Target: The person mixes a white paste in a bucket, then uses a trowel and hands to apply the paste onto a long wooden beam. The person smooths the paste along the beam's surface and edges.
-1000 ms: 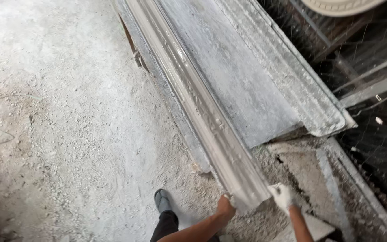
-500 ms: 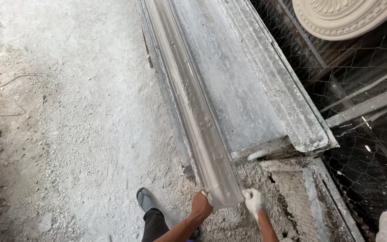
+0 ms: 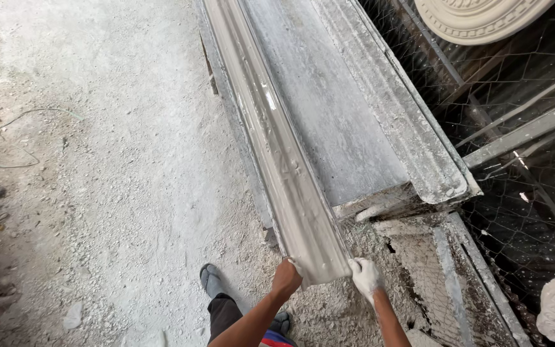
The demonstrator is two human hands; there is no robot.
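— What have we got in hand here?

— A long grey moulding strip (image 3: pixel 277 148), wet-looking and ridged, lying along the left edge of the long workbench (image 3: pixel 329 115) and overhanging its near end. Both hands are on that free near end.

— How's the grip?

— The left hand (image 3: pixel 286 279) is closed over the strip's near left corner, and the right hand (image 3: pixel 364 276), white with plaster, is clamped on the near right corner. The strip runs away from the hands, straight up the bench.

— And around it?

— A second, paler moulding (image 3: pixel 412 135) lies along the bench's right edge. Wire mesh (image 3: pixel 521 160) stands beyond, a round plaster medallion (image 3: pixel 476 19) at top right. A sandalled foot (image 3: pixel 212 280) is planted on the dusty floor (image 3: pixel 97 160).
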